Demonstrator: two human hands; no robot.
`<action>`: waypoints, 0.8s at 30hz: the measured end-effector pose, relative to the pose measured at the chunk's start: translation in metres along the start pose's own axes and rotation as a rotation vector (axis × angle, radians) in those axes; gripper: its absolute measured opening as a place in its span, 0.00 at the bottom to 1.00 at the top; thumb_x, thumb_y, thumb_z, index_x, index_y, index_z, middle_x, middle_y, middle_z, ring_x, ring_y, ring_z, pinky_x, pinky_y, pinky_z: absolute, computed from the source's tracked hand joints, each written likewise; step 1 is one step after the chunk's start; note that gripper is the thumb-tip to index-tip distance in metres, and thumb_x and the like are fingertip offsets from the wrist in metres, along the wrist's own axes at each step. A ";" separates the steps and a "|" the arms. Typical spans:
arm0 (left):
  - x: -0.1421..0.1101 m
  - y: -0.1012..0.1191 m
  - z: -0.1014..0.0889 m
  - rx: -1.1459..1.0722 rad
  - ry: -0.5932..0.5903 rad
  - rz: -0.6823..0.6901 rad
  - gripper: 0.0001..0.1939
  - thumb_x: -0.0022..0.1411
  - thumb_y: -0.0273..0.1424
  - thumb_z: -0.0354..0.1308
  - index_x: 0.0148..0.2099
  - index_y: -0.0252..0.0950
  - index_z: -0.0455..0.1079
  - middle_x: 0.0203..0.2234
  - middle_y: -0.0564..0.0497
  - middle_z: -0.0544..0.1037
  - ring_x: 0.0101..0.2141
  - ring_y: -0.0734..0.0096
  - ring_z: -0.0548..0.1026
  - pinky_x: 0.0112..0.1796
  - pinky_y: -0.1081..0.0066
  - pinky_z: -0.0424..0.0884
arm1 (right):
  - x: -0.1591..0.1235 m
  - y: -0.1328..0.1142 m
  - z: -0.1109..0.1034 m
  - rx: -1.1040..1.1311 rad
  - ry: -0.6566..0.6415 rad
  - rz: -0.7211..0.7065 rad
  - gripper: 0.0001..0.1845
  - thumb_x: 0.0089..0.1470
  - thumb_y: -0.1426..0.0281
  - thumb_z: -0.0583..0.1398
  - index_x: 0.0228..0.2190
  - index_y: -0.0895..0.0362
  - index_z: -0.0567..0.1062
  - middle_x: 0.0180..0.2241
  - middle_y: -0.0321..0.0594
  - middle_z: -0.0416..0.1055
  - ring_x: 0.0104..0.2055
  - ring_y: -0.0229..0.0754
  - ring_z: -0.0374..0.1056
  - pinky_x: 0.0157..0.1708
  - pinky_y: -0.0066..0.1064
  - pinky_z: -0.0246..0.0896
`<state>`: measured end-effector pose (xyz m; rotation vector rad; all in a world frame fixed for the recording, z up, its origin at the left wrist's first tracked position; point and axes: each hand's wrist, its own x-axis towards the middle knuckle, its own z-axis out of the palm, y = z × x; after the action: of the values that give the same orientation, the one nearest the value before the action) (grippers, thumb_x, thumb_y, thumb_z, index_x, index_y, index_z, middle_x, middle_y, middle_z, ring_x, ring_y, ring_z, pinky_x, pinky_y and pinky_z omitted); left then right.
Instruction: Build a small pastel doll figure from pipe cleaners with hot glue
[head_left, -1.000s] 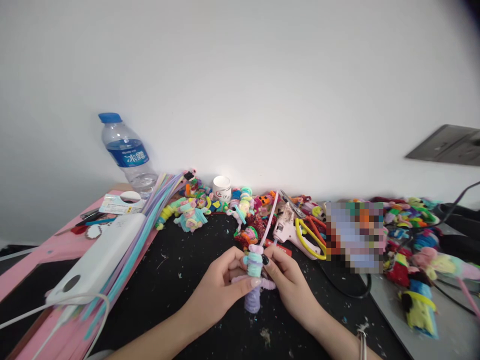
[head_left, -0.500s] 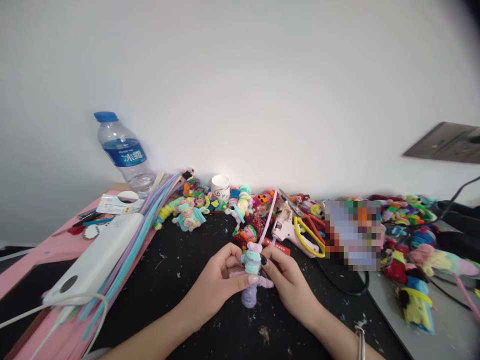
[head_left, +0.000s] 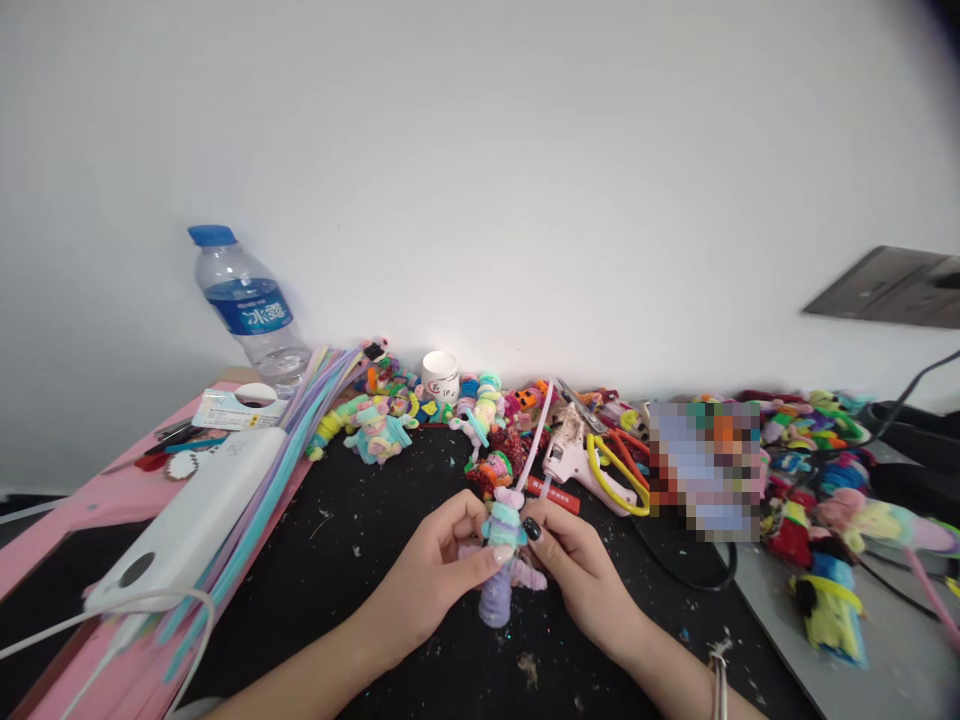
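A small pipe-cleaner figure with a mint band, a lilac body and lilac arms stands above the black mat. My left hand pinches it from the left, thumb on the mint band. My right hand grips its right side, dark-nailed fingertips pressed at the neck. A long pink pipe cleaner rises from the figure's top toward the back.
A water bottle stands back left by a bundle of pastel pipe cleaners and a white power strip. Finished figures, a pink glue gun and yellow scissors lie behind; more figures lie on the right.
The figure has tilted slightly, its lower end swinging left, and my right fingers have shifted up onto its neck. Both hands have kept their hold.
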<state>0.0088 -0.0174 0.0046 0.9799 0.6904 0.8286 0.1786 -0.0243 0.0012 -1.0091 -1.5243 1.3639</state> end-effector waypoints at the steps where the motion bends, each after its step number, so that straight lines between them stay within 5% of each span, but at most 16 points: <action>1: 0.000 0.000 0.000 -0.003 0.000 -0.002 0.12 0.54 0.33 0.60 0.31 0.34 0.59 0.26 0.54 0.68 0.27 0.74 0.67 0.32 0.70 0.63 | 0.000 0.000 0.000 0.002 0.001 0.000 0.15 0.58 0.61 0.52 0.24 0.57 0.65 0.23 0.32 0.56 0.25 0.35 0.50 0.25 0.26 0.48; 7: 0.001 0.001 -0.001 0.056 0.022 0.027 0.12 0.53 0.34 0.60 0.29 0.34 0.59 0.25 0.54 0.68 0.27 0.75 0.65 0.31 0.73 0.60 | 0.000 -0.001 0.001 -0.049 0.004 0.006 0.15 0.58 0.61 0.52 0.24 0.57 0.65 0.23 0.34 0.58 0.26 0.36 0.53 0.25 0.27 0.50; 16: -0.004 -0.003 0.000 0.317 0.102 -0.005 0.10 0.53 0.32 0.59 0.27 0.35 0.60 0.22 0.56 0.65 0.27 0.74 0.64 0.29 0.75 0.61 | 0.001 -0.003 0.000 -0.407 -0.038 -0.010 0.10 0.56 0.65 0.55 0.26 0.58 0.68 0.24 0.34 0.62 0.25 0.36 0.54 0.25 0.27 0.50; 24: -0.002 0.001 -0.007 0.248 0.003 0.023 0.09 0.61 0.35 0.51 0.32 0.34 0.63 0.25 0.55 0.65 0.30 0.73 0.64 0.34 0.73 0.64 | 0.003 -0.001 -0.002 -0.272 0.012 0.003 0.11 0.57 0.64 0.54 0.26 0.58 0.67 0.24 0.34 0.62 0.26 0.36 0.55 0.26 0.26 0.51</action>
<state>0.0021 -0.0157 0.0034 1.2119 0.7987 0.7766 0.1798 -0.0208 0.0025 -1.1823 -1.7316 1.1705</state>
